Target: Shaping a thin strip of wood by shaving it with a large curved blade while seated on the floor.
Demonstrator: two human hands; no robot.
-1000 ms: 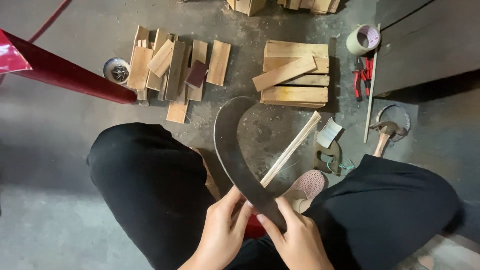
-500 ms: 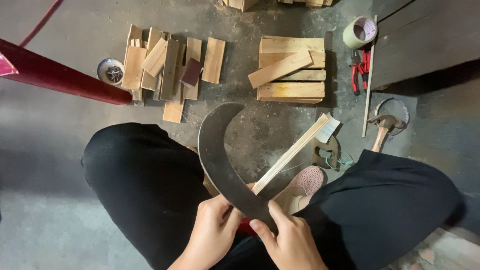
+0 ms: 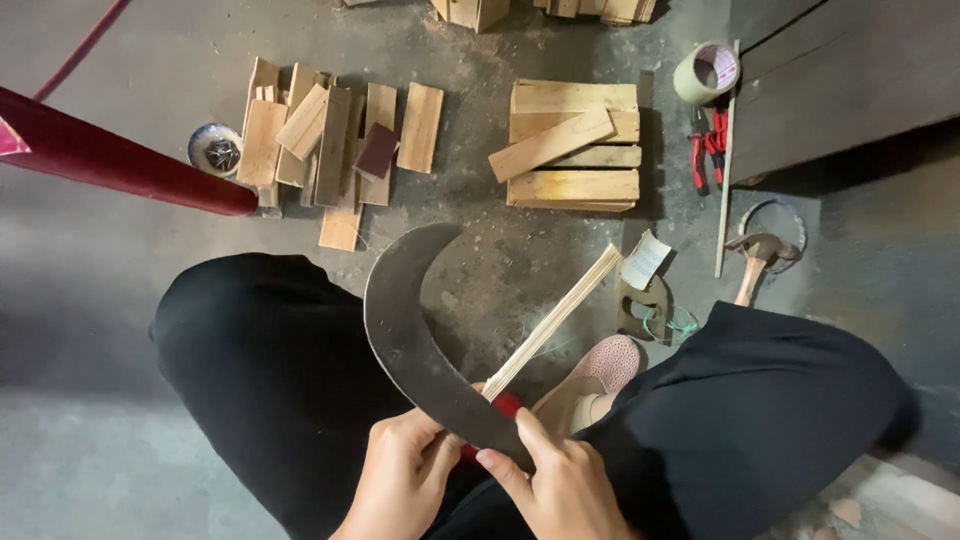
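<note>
Gripping a curved dull-metal blade [image 3: 410, 330], left hand [image 3: 400, 485] and right hand [image 3: 560, 490] both closed on it, pale bamboo strip [image 3: 555, 320] beneath

One head-worn view looks steeply down, close over the lap (no second view), floor [image 3: 120, 470] beyond.

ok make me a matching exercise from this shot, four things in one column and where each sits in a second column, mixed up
Things:
1. curved blade
2. tape roll
3. hammer
4. small bowl

Places:
A. far right, next to the red pliers
B. held in both hands, left hand and right hand
C. far left, beside the loose wood pieces
D. on the floor by the right knee

Pairs: 1-B, 2-A, 3-D, 4-C
</note>
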